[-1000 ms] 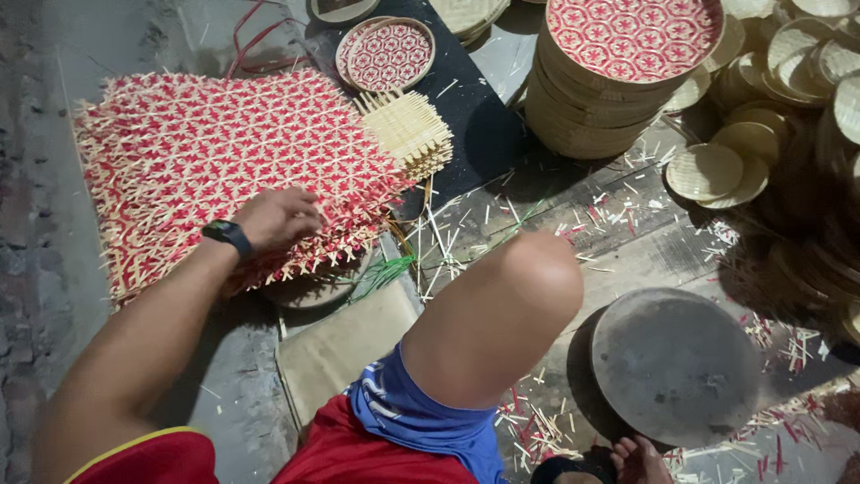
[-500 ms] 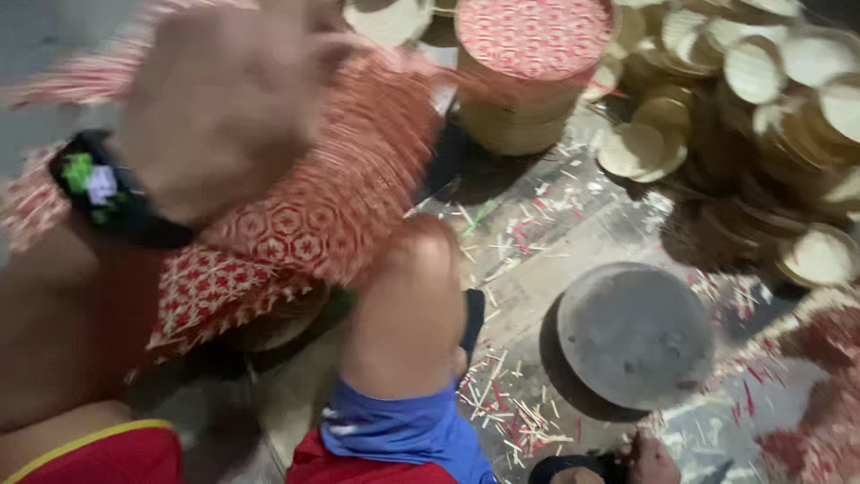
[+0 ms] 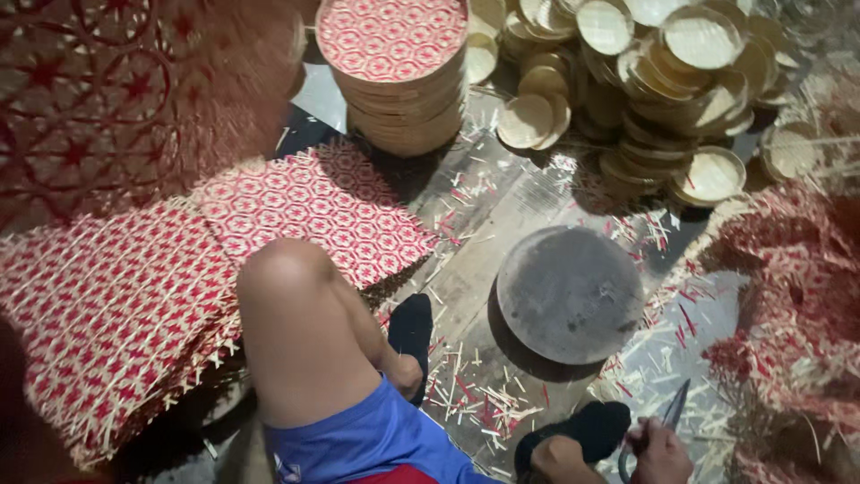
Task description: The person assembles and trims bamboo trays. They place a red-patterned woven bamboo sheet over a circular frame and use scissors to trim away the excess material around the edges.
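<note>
1. Our right hand (image 3: 661, 453) is clamped on scissors (image 3: 667, 421) at the lower edge, beside the round dark slab (image 3: 569, 291) on the floor.
2. Our left hand is out of view.
3. Red-and-white woven mats (image 3: 116, 305) lie beside our knee (image 3: 287, 269); a stack of woven rounds (image 3: 394, 63) stands beyond.
</note>
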